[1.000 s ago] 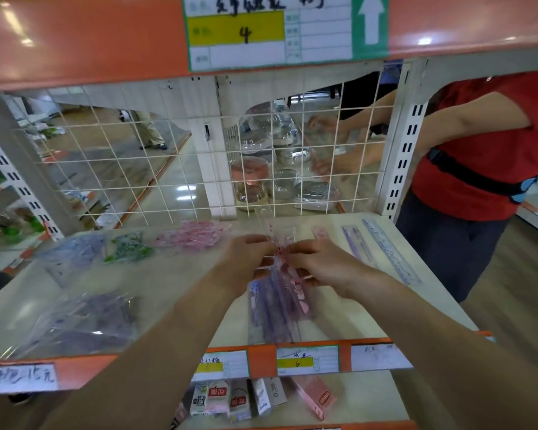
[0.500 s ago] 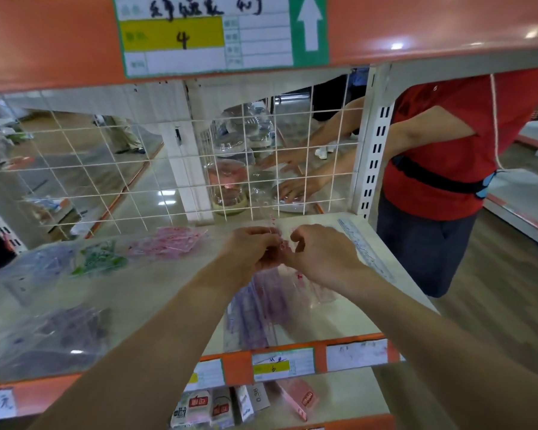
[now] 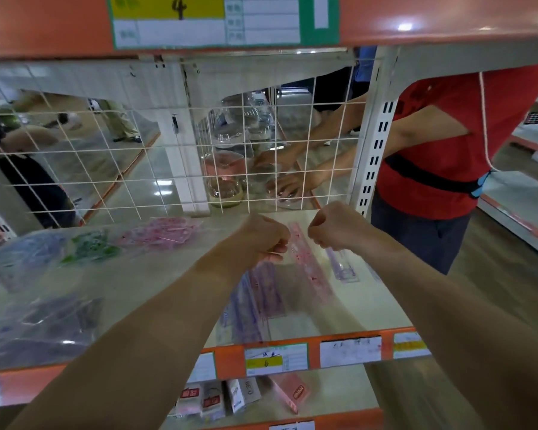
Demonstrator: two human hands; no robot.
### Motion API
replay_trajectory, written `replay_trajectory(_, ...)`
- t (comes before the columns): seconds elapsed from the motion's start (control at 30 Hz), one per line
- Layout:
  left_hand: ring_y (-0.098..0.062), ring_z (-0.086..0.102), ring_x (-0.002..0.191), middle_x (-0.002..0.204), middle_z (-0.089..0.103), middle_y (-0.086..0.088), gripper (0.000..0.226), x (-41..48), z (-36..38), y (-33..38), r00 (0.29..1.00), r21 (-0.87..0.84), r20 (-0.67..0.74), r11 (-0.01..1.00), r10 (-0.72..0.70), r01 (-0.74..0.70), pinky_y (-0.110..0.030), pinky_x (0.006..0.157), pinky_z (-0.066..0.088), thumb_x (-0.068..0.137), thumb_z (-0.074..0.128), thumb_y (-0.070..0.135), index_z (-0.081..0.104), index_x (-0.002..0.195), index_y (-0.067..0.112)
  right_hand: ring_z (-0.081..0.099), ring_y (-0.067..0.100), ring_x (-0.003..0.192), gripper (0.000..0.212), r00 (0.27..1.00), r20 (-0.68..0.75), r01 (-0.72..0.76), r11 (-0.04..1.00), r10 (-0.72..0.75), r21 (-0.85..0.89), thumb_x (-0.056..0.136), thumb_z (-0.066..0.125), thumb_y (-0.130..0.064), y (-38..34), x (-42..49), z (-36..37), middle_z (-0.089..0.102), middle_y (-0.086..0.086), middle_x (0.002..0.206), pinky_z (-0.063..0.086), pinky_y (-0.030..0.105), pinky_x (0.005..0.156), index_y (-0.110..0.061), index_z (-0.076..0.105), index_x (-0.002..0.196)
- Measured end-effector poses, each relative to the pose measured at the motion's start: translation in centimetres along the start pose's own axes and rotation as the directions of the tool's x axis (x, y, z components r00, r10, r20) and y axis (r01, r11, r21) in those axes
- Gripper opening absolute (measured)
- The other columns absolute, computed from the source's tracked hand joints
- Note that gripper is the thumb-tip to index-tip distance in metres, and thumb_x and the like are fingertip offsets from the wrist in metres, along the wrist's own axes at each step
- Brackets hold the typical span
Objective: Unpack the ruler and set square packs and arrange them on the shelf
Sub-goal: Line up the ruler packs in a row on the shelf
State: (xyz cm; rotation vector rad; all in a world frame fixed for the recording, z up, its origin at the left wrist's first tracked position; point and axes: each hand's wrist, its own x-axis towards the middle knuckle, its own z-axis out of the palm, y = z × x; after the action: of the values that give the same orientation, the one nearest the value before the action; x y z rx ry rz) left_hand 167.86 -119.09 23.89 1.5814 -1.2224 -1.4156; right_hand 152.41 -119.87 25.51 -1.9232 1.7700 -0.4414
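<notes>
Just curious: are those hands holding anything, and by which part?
The left hand and right hand each pinch the top end of the clear ruler pack, apparently; it is blurred.

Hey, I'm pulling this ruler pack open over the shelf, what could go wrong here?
Left hand and right hand appear to grip the ruler pack near its top, above the shelf. If the wrapper gives suddenly, rulers could spill, possibly over the front edge. They might also knock the pink ruler between your hands.
</notes>
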Motion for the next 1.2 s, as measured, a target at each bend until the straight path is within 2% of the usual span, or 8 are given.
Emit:
replay_trajectory(0.17, -0.020, 0.053, 0.061, 0.075, 0.054, -0.015, 0.004, 1.0, -0.5, -0.6, 0.998, -0.008, -0.028, 0.999, -0.051, 0.051, -0.036, 0.069, 0.054, 0.087, 0.056, -0.005, 0.057, 0.087, -0.001, 0.060, 0.023, 0.062, 0.013, 0.999, -0.009, -0.053, 0.979, 0.053, -0.198, 0.084, 0.058, -0.012, 0.9, 0.6, 0.7, 0.066, 0.007, 0.072, 0.054, 0.031, 0.067, -0.005, 0.066, 0.077)
replay_trajectory(0.3, -0.024, 0.045, 0.062, 0.074, 0.046, -0.014, 0.012, 1.5, 0.6, -0.6, 0.992, -0.145, 0.018, 0.981, -0.126, 0.128, -0.033, 0.062, 0.044, 0.092, 0.052, 0.004, 0.053, 0.080, 0.002, 0.047, 0.025, 0.074, 0.031, 0.998, -0.013, -0.063, 0.968, 0.061, -0.242, 0.086, 0.055, -0.015, 0.9, 0.8, 2.7, 0.039, 0.001, 0.061, 0.038, 0.025, 0.061, -0.013, 0.038, 0.061)
replay_trajectory(0.4, -0.020, 0.036, 0.064, 0.073, 0.038, -0.008, 0.013, 2.1, 1.7, -0.3, 0.990, -0.190, 0.002, 0.972, -0.143, 0.141, -0.031, 0.058, 0.035, 0.092, 0.051, 0.008, 0.051, 0.080, 0.006, 0.058, 0.029, 0.087, 0.014, 0.997, 0.014, -0.075, 0.970, 0.080, -0.230, 0.090, 0.048, -0.011, 1.1, 1.1, 2.9, 0.050, 0.006, 0.075, 0.043, 0.028, 0.070, -0.004, 0.054, 0.079)
replay_trajectory(0.47, -0.019, 0.035, 0.062, 0.073, 0.035, -0.008, 0.011, 2.2, 2.5, 0.0, 0.988, -0.222, 0.008, 0.963, -0.155, 0.153, -0.030, 0.058, 0.035, 0.090, 0.050, 0.009, 0.049, 0.079, 0.007, 0.061, 0.031, 0.097, 0.019, 0.996, 0.064, -0.051, 0.974, 0.066, -0.223, 0.091, 0.048, -0.011, 1.3, 1.2, 2.9, 0.061, 0.014, 0.093, 0.045, 0.033, 0.075, -0.001, 0.062, 0.099)
replay_trajectory(0.63, -0.020, 0.035, 0.058, 0.068, 0.034, -0.008, 0.013, 2.4, 3.1, 0.2, 0.982, -0.290, 0.020, 0.939, -0.189, 0.187, -0.028, 0.056, 0.035, 0.091, 0.049, 0.014, 0.048, 0.079, 0.009, 0.062, 0.030, 0.102, 0.027, 0.998, 0.053, -0.034, 0.978, 0.046, -0.207, 0.093, 0.047, -0.012, 1.9, 1.7, 3.2, 0.064, 0.015, 0.111, 0.049, 0.032, 0.081, -0.002, 0.064, 0.112)
replay_trajectory(0.93, -0.018, 0.039, 0.056, 0.067, 0.037, -0.007, 0.021, 2.4, 3.4, 0.5, 0.975, -0.295, 0.076, 0.930, -0.207, 0.220, -0.026, 0.054, 0.038, 0.095, 0.049, 0.022, 0.047, 0.078, 0.010, 0.057, 0.026, 0.084, 0.013, 0.998, 0.061, -0.016, 0.969, 0.032, -0.247, 0.090, 0.047, -0.006, 1.3, 2.0, 3.2, 0.056, 0.007, 0.080, 0.040, 0.024, 0.057, -0.004, 0.058, 0.084)
replay_trajectory(1.07, -0.017, 0.038, 0.061, 0.070, 0.039, -0.005, 0.025, 1.8, 1.3, 0.8, 0.981, -0.260, 0.044, 0.946, -0.190, 0.195, -0.028, 0.060, 0.035, 0.093, 0.051, 0.025, 0.046, 0.071, 0.014, 0.060, 0.026, 0.107, 0.031, 0.999, 0.033, 0.038, 0.966, -0.031, -0.257, 0.089, 0.048, -0.007, 0.1, 1.0, 2.5, 0.064, 0.010, 0.118, 0.051, 0.033, 0.088, -0.007, 0.064, 0.115)
replay_trajectory(1.2, -0.017, 0.042, 0.060, 0.068, 0.041, -0.003, 0.029, 0.5, -2.5, 0.6, 0.987, -0.295, 0.012, 0.943, -0.158, 0.154, -0.028, 0.059, 0.035, 0.095, 0.048, 0.020, 0.044, 0.067, 0.015, 0.064, 0.027, 0.100, 0.025, 0.986, 0.107, 0.144, 0.975, -0.127, -0.170, 0.088, 0.052, -0.010, -2.8, -1.2, 2.7, 0.068, 0.012, 0.107, 0.051, 0.034, 0.088, -0.004, 0.069, 0.106)
